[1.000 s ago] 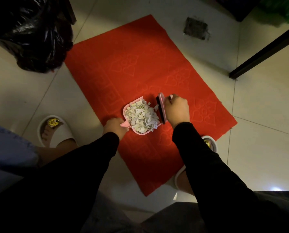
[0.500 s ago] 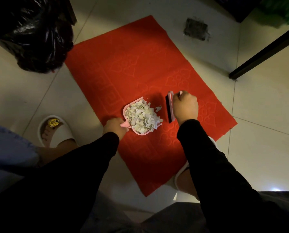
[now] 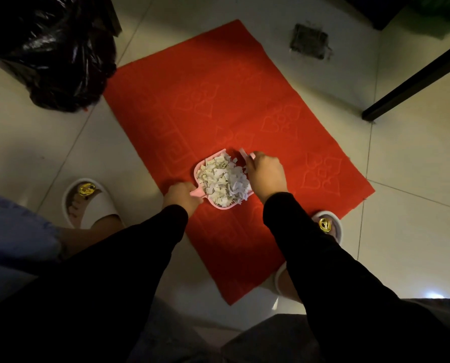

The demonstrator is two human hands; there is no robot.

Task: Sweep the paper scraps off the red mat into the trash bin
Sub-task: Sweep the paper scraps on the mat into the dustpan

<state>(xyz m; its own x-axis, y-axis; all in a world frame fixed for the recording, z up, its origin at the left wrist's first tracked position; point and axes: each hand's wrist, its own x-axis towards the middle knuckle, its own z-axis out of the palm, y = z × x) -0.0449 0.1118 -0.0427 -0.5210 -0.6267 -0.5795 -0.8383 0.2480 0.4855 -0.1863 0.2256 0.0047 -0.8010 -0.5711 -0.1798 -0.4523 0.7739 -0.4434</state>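
Pale tiled floor (image 3: 401, 244) carries a red mat (image 3: 192, 106) at the middle, a black bin bag (image 3: 53, 48) far left, and two white slippers (image 3: 93, 205) near.

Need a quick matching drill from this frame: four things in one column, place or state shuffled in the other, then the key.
Things:
1. dustpan
2. brush
3. trash bin
4. paper scraps

Places or states:
A. lined with a black bag, on the tiles beyond the red mat's far left corner
B. piled in the pan
C. handle gripped by the left hand
D. held by the right hand at the pan's open edge

Pairs: 1-C, 2-D, 3-A, 4-B
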